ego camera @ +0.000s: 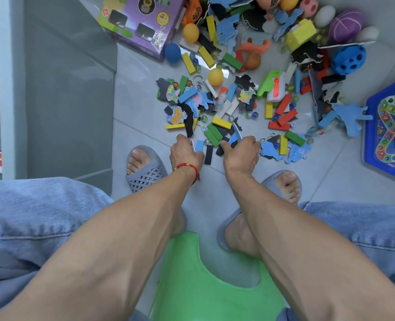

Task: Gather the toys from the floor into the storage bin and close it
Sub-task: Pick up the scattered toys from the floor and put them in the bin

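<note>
Toys (235, 105): I see flat coloured blocks, foam pieces, marbles, balls spread beyond both grips.
Left grip (186, 151): curled, pinching a blue piece (200, 145).
Right grip (241, 152): curled on a blue foam piece (237, 133).

bright, even light | soft shadows | wide-angle edge bending | sharp

Glossy tiles, matt toys

Painted wooden blocks (232, 61) lie on glossy floor tiles (136, 107); smooth green plastic stool (191, 286), denim trousers (29, 216).
</note>
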The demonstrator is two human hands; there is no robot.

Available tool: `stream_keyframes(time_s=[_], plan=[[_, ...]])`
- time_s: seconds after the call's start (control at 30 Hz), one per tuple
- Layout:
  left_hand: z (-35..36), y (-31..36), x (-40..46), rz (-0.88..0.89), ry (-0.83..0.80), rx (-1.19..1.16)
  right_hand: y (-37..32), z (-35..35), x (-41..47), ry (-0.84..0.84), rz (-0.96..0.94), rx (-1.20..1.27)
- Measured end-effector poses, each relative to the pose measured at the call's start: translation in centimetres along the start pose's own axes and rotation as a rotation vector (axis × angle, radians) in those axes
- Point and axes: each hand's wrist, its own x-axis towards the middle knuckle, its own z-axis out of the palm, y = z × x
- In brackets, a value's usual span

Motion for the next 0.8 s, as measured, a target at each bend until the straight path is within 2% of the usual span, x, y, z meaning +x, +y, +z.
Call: stream_keyframes(time_s=[0.43,0.63,0.7,0.8], plan=[[0.1,0.5,-0.1,0.083,-0.024,0.108,2.8,-0.3,-0.1,0.023,-0.066,0.193],[-0.5,0.3,-0.3,0.081,-0.072,0.114,3.3,-1.1,-0.4,-0.061,-0.078,0.245],[-0.6,0.0,-0.4,0.08,-0.07,0.107,2.9,-1.4,-0.9,-0.129,-0.166,0.163],[-0.9,-0.6,-0.8,-0.013,-0.061,-0.005,1.6,-1.0,-1.6,-0.213,-0.421,-0.01]])
